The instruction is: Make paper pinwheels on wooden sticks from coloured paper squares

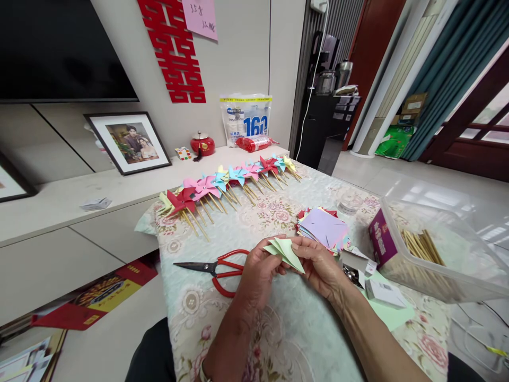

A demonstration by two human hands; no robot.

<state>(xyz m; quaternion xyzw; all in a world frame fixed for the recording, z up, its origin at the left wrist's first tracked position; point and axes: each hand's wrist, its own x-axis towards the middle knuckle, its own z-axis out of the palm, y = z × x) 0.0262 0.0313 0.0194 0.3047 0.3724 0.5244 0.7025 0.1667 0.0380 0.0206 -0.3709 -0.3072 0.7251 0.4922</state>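
A pale green sheet of paper point(287, 251), partly folded with pointed flaps, is held between my two hands above the flowered tablecloth. My left hand point(260, 265) pinches its left side, and my right hand point(316, 261) grips its right edge between thumb and fingers. Some fingertips are hidden behind the paper. Red-handled scissors point(217, 269) lie just left of my left hand, blades pointing left. Beyond my right hand is a stack of coloured paper squares point(324, 227), a lilac one with slits on top. Finished paper pinwheels point(204, 188) on sticks lie in a row along the table's far left edge.
At the right stands a clear plastic bin point(449, 265) holding thin wooden sticks point(423, 246). Small white boxes point(385, 293) and green paper point(393, 315) lie near my right forearm. A round clear container point(350, 203) sits behind the stack. A white cabinet point(131, 185) adjoins the table.
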